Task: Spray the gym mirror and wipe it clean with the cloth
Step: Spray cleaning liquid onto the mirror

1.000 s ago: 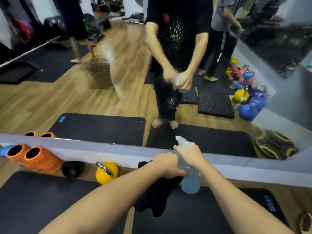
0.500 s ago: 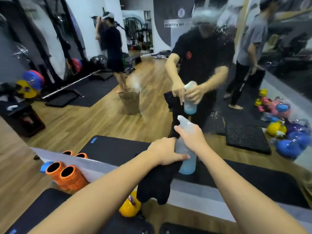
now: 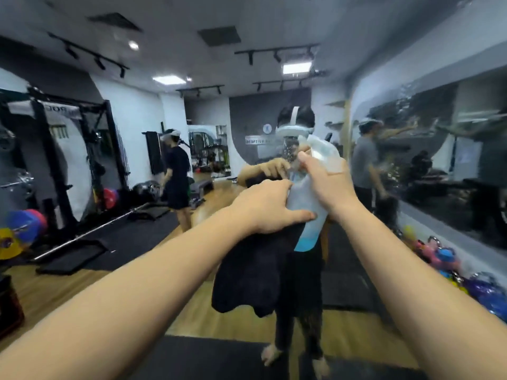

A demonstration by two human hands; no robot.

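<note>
Mirror ahead; raised spray bottle and cloth block it.

I can make out little — mirrored letters, roughly "ROG", on the rack, and a wall sign too blurred to read.

Single head cam, wide-angle, facing fwd straight into mirror, close range. Both forearms run in from bottom edge. Glass fills the frame; room seen only as reflection. No 2nd view.
</note>
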